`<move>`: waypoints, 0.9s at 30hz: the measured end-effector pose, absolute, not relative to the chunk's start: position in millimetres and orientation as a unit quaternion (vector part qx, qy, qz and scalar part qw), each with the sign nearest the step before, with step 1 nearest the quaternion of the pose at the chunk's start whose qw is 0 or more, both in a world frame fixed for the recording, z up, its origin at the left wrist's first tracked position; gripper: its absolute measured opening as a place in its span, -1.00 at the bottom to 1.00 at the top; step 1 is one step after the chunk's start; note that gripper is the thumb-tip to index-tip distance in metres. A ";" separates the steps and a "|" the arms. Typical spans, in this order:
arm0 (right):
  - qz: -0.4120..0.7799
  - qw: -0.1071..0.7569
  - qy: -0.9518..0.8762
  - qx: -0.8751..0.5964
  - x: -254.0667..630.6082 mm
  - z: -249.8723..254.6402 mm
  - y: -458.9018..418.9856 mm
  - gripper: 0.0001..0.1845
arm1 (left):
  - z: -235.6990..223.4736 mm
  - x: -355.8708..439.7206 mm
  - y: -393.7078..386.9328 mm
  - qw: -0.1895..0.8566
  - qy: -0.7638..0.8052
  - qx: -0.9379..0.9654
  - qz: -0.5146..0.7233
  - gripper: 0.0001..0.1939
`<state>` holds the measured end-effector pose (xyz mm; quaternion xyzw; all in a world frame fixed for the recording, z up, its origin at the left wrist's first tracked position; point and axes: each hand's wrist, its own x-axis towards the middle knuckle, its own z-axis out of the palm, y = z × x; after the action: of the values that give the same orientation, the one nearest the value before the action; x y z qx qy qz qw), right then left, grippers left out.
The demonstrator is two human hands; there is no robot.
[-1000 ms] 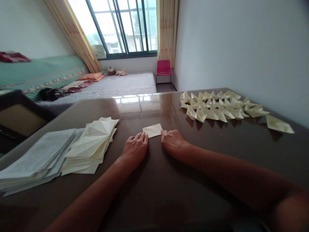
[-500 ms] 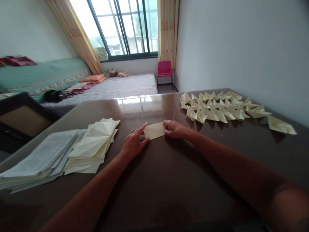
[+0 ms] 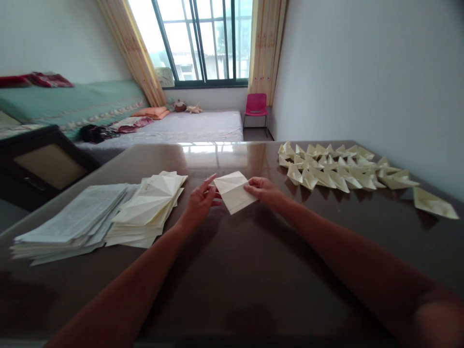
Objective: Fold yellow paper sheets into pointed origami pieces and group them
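A folded sheet of cream paper (image 3: 234, 191), roughly square and creased, is held up over the brown table at the middle of the view. My right hand (image 3: 261, 189) pinches its right edge, thumb on top. My left hand (image 3: 201, 199) is just left of the paper with fingers apart, the fingertips close to its left corner; whether they touch it I cannot tell. To the left lies a stack of creased cream sheets (image 3: 145, 208). On the right stand several folded paper boats (image 3: 333, 166) in rows, with one more paper boat (image 3: 435, 203) apart from them.
A pile of printed sheets (image 3: 76, 212) lies at the left of the glossy brown table (image 3: 232, 280). Beyond the table are a bed (image 3: 206, 124), a pink chair (image 3: 256, 105) and a window. A dark cabinet (image 3: 47, 164) stands at the left; a white wall runs along the right.
The paper has been lifted and turned from a flat rectangle to a squarer, tilted shape. My left fingers have come off its edge and spread; the right hand keeps its pinch. The view shifted slightly.
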<state>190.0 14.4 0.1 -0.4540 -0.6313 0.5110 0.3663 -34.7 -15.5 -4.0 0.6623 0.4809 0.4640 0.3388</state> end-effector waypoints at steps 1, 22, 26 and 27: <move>0.518 0.354 -0.615 -0.477 189.0 -4.0 14.8 -0.73 | -6.3 -37.0 -14.3 0.269 0.496 0.700 0.438 -0.51; 0.045 0.055 -0.956 -0.284 200.4 22.7 -4.1 -0.84 | -9.5 -19.5 -28.8 0.032 0.361 0.908 0.208 -0.76; 0.121 0.052 -0.951 -0.281 216.4 22.4 9.8 -0.85 | -4.3 -24.1 -29.1 0.051 0.324 0.926 0.188 -0.70; 0.146 0.056 -0.947 -0.282 219.6 22.3 12.6 -0.85 | -3.1 -24.6 -29.6 0.051 0.318 0.929 0.183 -0.67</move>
<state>219.6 12.6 22.3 -0.2820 -0.9466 0.1458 0.0560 -24.6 -29.6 -3.1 0.9287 0.3182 0.1833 0.0511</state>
